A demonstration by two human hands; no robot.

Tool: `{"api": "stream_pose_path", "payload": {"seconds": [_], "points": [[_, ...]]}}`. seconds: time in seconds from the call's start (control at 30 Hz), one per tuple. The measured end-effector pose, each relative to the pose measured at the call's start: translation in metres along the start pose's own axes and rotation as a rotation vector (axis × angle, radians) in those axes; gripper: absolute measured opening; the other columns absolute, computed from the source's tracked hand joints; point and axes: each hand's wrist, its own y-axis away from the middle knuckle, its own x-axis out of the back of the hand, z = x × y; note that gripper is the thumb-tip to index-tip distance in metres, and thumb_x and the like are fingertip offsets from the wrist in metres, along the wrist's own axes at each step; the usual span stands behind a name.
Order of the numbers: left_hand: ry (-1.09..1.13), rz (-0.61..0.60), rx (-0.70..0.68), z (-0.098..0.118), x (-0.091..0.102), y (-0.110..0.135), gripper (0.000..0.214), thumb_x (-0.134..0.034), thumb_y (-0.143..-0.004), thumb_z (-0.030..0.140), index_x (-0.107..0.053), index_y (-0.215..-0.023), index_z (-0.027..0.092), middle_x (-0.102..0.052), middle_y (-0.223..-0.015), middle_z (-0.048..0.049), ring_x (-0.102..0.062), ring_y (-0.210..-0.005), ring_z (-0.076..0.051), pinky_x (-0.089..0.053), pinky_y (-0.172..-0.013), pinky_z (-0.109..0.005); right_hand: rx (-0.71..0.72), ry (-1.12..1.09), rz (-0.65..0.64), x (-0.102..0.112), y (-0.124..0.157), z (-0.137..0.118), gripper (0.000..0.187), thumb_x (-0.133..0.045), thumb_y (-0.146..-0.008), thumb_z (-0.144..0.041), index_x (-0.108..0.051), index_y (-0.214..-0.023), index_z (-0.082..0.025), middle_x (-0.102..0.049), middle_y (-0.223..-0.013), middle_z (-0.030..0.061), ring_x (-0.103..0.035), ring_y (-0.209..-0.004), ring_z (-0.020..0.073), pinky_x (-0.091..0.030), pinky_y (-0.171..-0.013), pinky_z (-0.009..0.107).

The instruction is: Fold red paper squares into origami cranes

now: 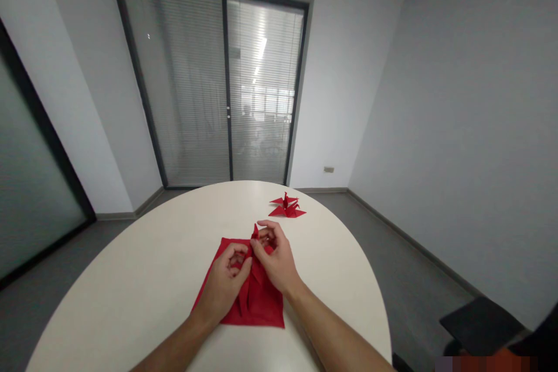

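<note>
A partly folded piece of red paper [254, 279] is held just above a flat red sheet [257, 308] that lies on the round white table [143, 279]. My left hand [224, 285] pinches the folded paper at its left side with curled fingers. My right hand [274, 258] pinches its upper part, where a small red point sticks up near the fingertips. Both hands touch each other over the paper. Two finished red paper cranes [286, 207] sit farther back on the table, to the right of my hands.
The table's edge curves close on the right, with grey floor beyond it. A dark chair seat [482, 322] shows at the lower right. Glass doors with blinds [218, 87] stand behind the table, and a glass wall is at the left.
</note>
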Motion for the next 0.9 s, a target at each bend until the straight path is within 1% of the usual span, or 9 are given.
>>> {"api": "stream_pose_path", "payload": {"seconds": [0.1, 0.17, 0.27, 0.37, 0.53, 0.67, 0.77, 0.83, 0.9], "points": [[-0.010, -0.006, 0.012, -0.001, 0.001, 0.000, 0.019, -0.065, -0.080, 0.036, -0.061, -0.088, 0.019, -0.067, -0.080, -0.0030, -0.064, -0.070, -0.017, -0.051, -0.064, -0.026, -0.021, -0.103, 0.081, 0.004, -0.008, 0.003, 0.032, -0.067, -0.083, -0.033, -0.054, -0.111, -0.022, -0.063, -0.080, 0.0000, -0.059, -0.071, 0.0149, -0.048, -0.069, 0.029], [-0.011, -0.018, 0.002, -0.001, 0.001, -0.001, 0.016, -0.064, -0.080, 0.034, -0.060, -0.083, 0.019, -0.066, -0.077, -0.0023, -0.063, -0.067, -0.016, -0.050, -0.063, -0.026, -0.046, -0.177, 0.090, 0.007, -0.013, 0.004, 0.034, -0.069, -0.082, -0.037, -0.054, -0.108, -0.023, -0.064, -0.080, 0.0004, -0.060, -0.070, 0.0153, -0.049, -0.068, 0.030], [-0.011, -0.047, -0.012, 0.000, 0.001, -0.002, 0.014, -0.064, -0.080, 0.033, -0.058, -0.080, 0.020, -0.065, -0.076, -0.0013, -0.061, -0.067, -0.016, -0.049, -0.063, -0.025, -0.093, -0.242, 0.040, 0.010, -0.017, 0.004, 0.035, -0.068, -0.082, -0.043, -0.055, -0.107, -0.022, -0.067, -0.086, 0.0030, -0.062, -0.073, 0.0161, -0.051, -0.068, 0.031], [-0.023, -0.014, -0.024, 0.002, 0.000, -0.001, 0.014, -0.064, -0.079, 0.032, -0.056, -0.077, 0.020, -0.062, -0.074, 0.0002, -0.059, -0.067, -0.015, -0.048, -0.064, -0.025, -0.106, -0.241, -0.044, 0.010, -0.013, 0.002, 0.038, -0.070, -0.082, -0.041, -0.055, -0.111, -0.023, -0.066, -0.099, 0.0055, -0.061, -0.079, 0.0154, -0.051, -0.071, 0.030], [-0.043, 0.050, -0.054, 0.006, 0.000, -0.002, 0.020, -0.065, -0.075, 0.027, -0.047, -0.069, 0.022, -0.054, -0.065, 0.0045, -0.054, -0.060, -0.013, -0.044, -0.058, -0.023, -0.122, -0.226, -0.236, 0.001, 0.000, -0.002, 0.084, -0.083, -0.069, -0.028, -0.036, -0.139, -0.031, -0.058, -0.121, 0.0068, -0.061, -0.087, 0.0145, -0.054, -0.075, 0.030], [0.008, 0.099, -0.036, 0.007, 0.001, -0.005, 0.022, -0.066, -0.073, 0.030, -0.046, -0.068, 0.023, -0.055, -0.064, 0.0047, -0.057, -0.060, -0.014, -0.047, -0.058, -0.023, -0.161, -0.256, -0.317, -0.001, 0.003, -0.004, 0.093, -0.081, -0.071, -0.028, -0.027, -0.146, -0.034, -0.054, -0.125, 0.0071, -0.063, -0.088, 0.0146, -0.056, -0.074, 0.031], [0.064, 0.093, 0.012, 0.006, 0.004, -0.007, 0.022, -0.067, -0.075, 0.039, -0.053, -0.075, 0.022, -0.062, -0.070, 0.0024, -0.061, -0.063, -0.016, -0.049, -0.060, -0.025, -0.161, -0.285, -0.334, 0.004, -0.002, -0.002, 0.080, -0.080, -0.073, -0.029, -0.037, -0.140, -0.031, -0.058, -0.118, 0.0061, -0.064, -0.094, 0.0159, -0.055, -0.076, 0.030], [0.089, 0.101, 0.036, 0.006, 0.005, -0.007, 0.025, -0.067, -0.077, 0.043, -0.057, -0.078, 0.021, -0.065, -0.072, 0.0012, -0.063, -0.065, -0.016, -0.050, -0.060, -0.025, -0.155, -0.257, -0.306, 0.008, -0.005, 0.001, 0.053, -0.077, -0.076, -0.031, -0.053, -0.124, -0.025, -0.063, -0.107, 0.0047, -0.064, -0.093, 0.0167, -0.054, -0.079, 0.032], [0.117, 0.106, 0.046, 0.007, 0.007, -0.007, 0.027, -0.067, -0.079, 0.045, -0.059, -0.080, 0.020, -0.066, -0.073, 0.0005, -0.063, -0.065, -0.016, -0.050, -0.059, -0.025, -0.136, -0.195, -0.260, 0.010, -0.008, 0.003, 0.029, -0.072, -0.081, -0.032, -0.062, -0.105, -0.022, -0.066, -0.095, 0.0029, -0.064, -0.088, 0.0167, -0.053, -0.082, 0.033]]}}
